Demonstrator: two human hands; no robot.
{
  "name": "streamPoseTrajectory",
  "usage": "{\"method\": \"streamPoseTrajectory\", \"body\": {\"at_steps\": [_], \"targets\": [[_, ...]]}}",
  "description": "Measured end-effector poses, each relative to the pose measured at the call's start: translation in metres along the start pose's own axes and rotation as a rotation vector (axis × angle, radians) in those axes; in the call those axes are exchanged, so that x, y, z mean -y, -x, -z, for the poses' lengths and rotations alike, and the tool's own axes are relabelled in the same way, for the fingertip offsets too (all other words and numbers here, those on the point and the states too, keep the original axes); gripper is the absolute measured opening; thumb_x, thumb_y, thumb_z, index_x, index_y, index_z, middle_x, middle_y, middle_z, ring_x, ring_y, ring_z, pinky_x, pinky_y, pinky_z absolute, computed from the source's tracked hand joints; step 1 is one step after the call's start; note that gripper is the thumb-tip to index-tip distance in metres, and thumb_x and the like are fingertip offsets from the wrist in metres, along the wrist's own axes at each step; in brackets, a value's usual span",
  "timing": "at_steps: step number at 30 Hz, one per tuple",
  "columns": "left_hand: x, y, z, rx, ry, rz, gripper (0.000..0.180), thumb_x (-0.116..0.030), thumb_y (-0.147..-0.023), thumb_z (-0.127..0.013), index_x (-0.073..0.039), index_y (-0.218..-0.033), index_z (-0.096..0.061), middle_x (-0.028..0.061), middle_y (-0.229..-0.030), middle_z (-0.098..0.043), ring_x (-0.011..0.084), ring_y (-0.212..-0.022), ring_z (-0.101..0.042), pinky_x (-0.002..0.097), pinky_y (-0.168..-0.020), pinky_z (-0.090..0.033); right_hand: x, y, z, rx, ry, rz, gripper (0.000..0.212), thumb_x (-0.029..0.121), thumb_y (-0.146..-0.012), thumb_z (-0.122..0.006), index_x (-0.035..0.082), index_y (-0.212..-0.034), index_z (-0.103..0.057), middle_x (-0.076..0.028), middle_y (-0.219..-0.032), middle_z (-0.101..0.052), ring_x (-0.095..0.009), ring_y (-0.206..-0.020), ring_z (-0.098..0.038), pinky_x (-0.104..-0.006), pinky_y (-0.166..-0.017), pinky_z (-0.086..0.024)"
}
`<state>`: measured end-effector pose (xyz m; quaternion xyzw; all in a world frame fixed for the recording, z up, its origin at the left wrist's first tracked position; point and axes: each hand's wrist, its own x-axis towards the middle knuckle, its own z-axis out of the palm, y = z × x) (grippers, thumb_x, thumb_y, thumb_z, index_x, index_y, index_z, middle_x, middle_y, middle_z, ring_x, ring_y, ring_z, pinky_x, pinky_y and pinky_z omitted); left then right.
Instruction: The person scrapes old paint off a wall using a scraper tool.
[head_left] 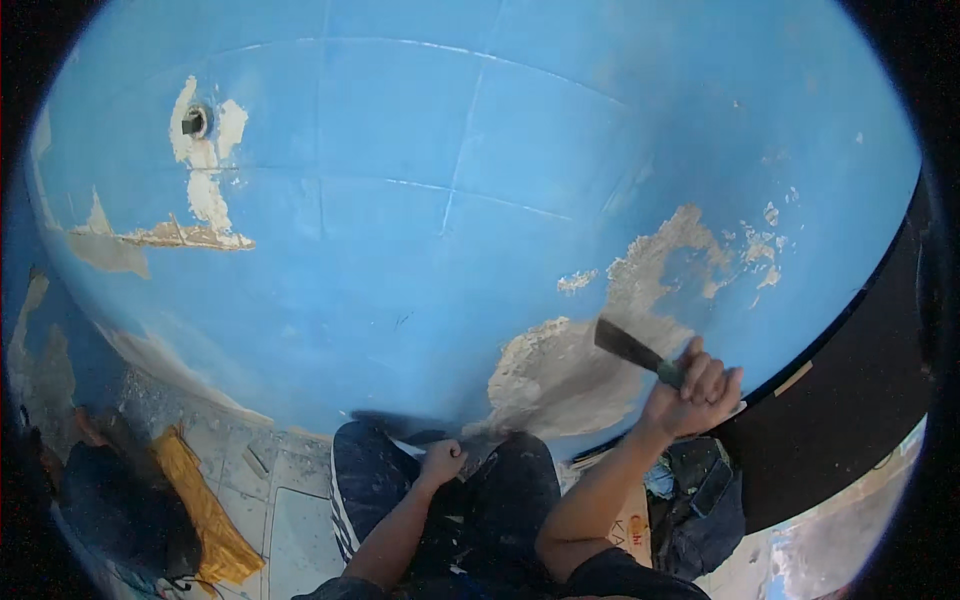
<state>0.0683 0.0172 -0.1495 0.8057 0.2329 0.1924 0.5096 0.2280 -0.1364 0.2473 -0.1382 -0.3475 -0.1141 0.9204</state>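
Observation:
My right hand (700, 385) is wrapped round the handle of a scraper (632, 348), its wide dark blade pointing up and left. The blade is over a bare grey patch (590, 375) on the blue wall (400, 270), where the paint is gone and the edges are rough and flaky. Whether the blade touches the wall, I cannot tell. My left hand (442, 463) is closed in a loose fist near my knees, below the wall, and nothing shows in it.
A pipe stub (195, 123) sticks out of chipped wall at upper left. A dark panel (850, 390) borders the wall at right. Dark clothing (690, 500) lies beside my right arm. Yellow cloth (210, 510) and a dark bundled shape (125, 500) are on the dusty tiled floor (295, 540).

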Motion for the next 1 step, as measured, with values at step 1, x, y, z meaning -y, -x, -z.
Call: {"method": "streamPoseTrajectory", "body": {"at_steps": [1], "targets": [[0.0019,-0.0011,0.0044,-0.009,-0.004,0.001,0.035,-0.016,-0.080,-0.073,-0.005,-0.068,-0.042,0.0146,-0.061,-0.040,0.0300,-0.059,-0.046,0.0426,-0.058,-0.040,0.0105,-0.0002,0.0033,0.082,0.021,0.006,0.049,0.017,-0.101,-0.038,0.019,-0.054,-0.026,0.003,-0.044,-0.024,-0.010,-0.040,-0.028,-0.0392,-0.099,-0.046]]}}
